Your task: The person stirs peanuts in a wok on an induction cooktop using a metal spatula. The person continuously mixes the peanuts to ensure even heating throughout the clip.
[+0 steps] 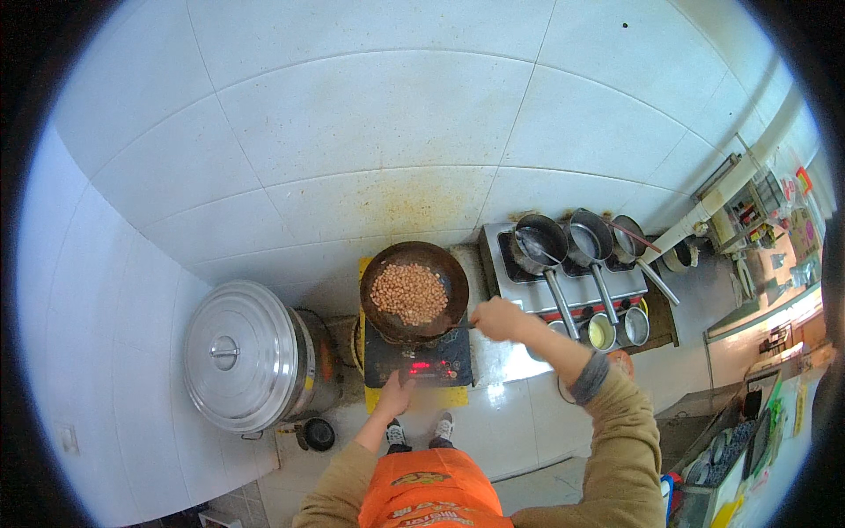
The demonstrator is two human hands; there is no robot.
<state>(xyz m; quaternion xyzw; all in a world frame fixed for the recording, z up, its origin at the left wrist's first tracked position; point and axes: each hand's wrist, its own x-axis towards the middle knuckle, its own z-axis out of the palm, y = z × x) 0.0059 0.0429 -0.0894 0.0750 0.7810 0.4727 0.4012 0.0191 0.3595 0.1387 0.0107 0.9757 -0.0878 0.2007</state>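
Observation:
A dark wok (414, 336) holds a heap of brown peanuts or beans (409, 294) and sits on a black induction cooker (383, 363) with a lit red display. My right hand (500, 319) is closed on a dark handle at the wok's lower right rim; whether it belongs to the wok or to a utensil in it, I cannot tell. My left hand (396, 393) touches the front edge of the cooker, its fingers near the control panel. How far its fingers are spread is unclear.
A large lidded metal pot (244, 356) stands at left, a small black pan (319, 434) below it. Right of the cooker, several long-handled saucepans (540, 241) sit on a steel stove (508, 287), with small metal pots (601, 331) along its front. A tiled wall (370, 112) rises behind.

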